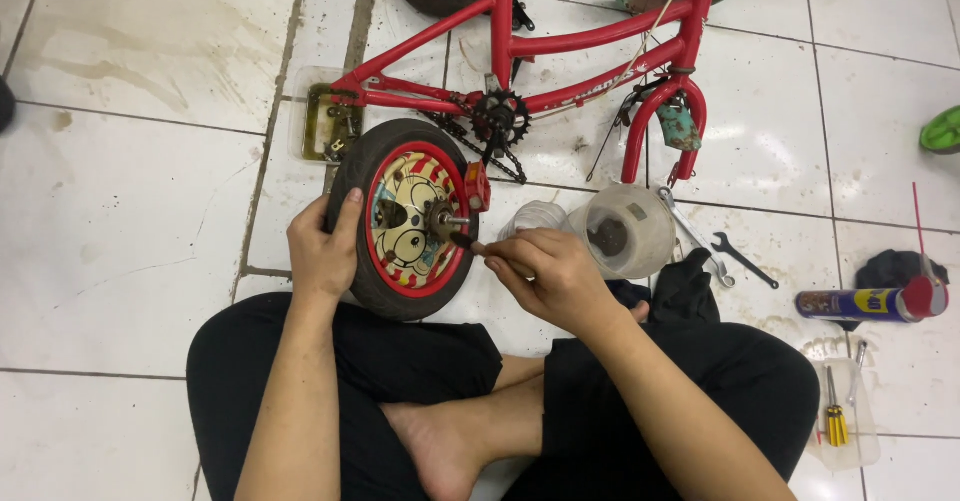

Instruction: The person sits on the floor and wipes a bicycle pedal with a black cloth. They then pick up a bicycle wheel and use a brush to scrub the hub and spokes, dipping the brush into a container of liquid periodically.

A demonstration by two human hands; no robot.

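Note:
A small bicycle wheel [407, 219] with a black tyre, red rim and cartoon-printed disc stands upright on my lap. My left hand [322, 251] grips the tyre at its left side. My right hand [545, 274] pinches a small dark-tipped brush [467, 244] whose tip touches the wheel's metal hub and axle [443, 220]. I sit cross-legged in black trousers, one bare foot showing.
A red child's bicycle frame [560, 56] lies on the white tiled floor ahead, chain and sprocket [499, 121] exposed. A clear plastic jug [625, 229] lies beside my right hand. Spanners [742, 259], a spray can [868, 304], a black rag and a tray with a screwdriver [835, 423] sit right.

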